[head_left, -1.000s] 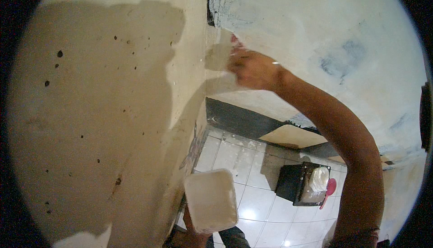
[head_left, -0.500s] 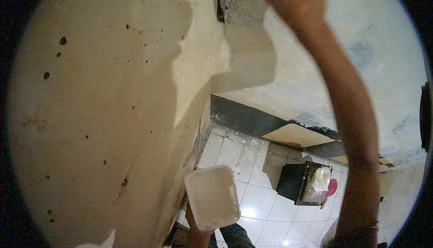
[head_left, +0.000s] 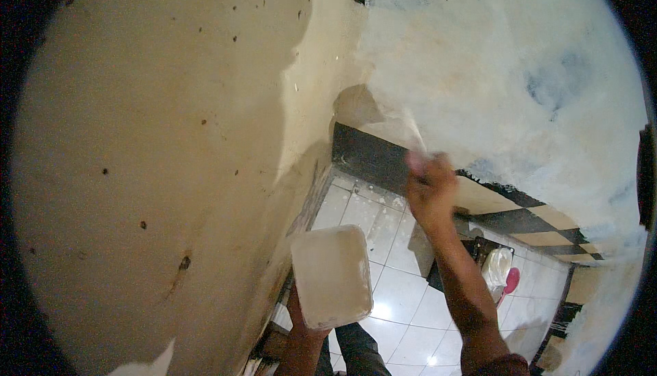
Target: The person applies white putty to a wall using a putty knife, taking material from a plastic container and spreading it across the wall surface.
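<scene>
My right hand [head_left: 429, 188] is closed on a blurred hand tool [head_left: 417, 145] with a pinkish handle and a pale head, held against or close to the right wall [head_left: 465, 68], just above its dark lower band [head_left: 366, 157]. That wall has whitish, patchy coating with bluish smudges. My left hand [head_left: 301, 314] grips a squarish pale tub [head_left: 330, 273] from underneath, low beside the cream left wall [head_left: 150, 136], which carries scattered dark spots. Much of the left hand is hidden by the tub.
On the white tiled floor [head_left: 404, 294] stand a black box [head_left: 472, 246] with a whitish container [head_left: 497, 266] and a pink ladle [head_left: 510, 280] on top, partly hidden by my right forearm. Dark trousered legs show at the bottom. The walls meet in a corner.
My right hand with the tool has come down from high on the right wall to just above the dark band. The tub stays in my left hand, slightly higher in view.
</scene>
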The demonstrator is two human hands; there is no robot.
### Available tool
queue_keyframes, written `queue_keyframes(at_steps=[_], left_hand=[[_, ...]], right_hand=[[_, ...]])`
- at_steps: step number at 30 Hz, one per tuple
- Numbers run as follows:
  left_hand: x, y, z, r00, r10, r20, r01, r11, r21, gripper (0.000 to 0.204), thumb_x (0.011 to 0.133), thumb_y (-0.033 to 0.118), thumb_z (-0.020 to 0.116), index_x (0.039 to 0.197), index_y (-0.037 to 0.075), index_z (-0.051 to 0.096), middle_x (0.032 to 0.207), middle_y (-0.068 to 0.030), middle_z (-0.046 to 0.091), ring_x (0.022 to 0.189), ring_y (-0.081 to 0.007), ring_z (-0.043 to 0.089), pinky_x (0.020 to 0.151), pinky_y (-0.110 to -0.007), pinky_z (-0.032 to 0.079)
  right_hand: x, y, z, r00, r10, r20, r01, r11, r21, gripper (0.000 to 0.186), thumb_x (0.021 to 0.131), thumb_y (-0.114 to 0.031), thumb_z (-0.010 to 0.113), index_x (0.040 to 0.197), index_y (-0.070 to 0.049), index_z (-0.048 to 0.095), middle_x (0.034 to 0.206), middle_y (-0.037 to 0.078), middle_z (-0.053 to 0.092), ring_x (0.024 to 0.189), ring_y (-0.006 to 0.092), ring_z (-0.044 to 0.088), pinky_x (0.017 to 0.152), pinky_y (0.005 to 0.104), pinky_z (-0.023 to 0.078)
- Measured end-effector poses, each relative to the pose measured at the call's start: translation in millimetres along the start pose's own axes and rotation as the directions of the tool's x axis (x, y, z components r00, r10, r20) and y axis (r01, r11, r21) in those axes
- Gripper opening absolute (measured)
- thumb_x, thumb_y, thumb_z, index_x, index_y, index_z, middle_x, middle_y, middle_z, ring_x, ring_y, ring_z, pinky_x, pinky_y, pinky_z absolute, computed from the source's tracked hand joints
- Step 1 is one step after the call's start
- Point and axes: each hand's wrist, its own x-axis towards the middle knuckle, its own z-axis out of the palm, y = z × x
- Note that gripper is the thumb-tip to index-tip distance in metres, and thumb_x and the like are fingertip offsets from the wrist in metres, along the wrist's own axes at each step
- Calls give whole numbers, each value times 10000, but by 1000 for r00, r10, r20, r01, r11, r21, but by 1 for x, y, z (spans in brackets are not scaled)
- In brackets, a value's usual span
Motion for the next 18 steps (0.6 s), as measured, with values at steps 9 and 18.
queue_keyframes(at_steps=[9,18], left_hand=[[36,-18,27,983,-106,150,97,993,69,601,948,475,408,1407,89,373,1369,-149,473,1235,-335,490,1029,-521,404],[52,-30,69,942,-237,236,260,963,-74,591,961,468,372,1387,59,399,1328,-170,513,1189,-343,531,991,-510,445]], right_hand=[[-80,-73,-100,655,533,536,-752,392,529,256,864,-175,619,1043,3,661,894,75,699,742,142,647,663,303,517],[-96,-68,-72,753,448,482,-635,685,356,221,855,-181,629,913,31,653,718,135,656,614,143,587,572,316,473]])
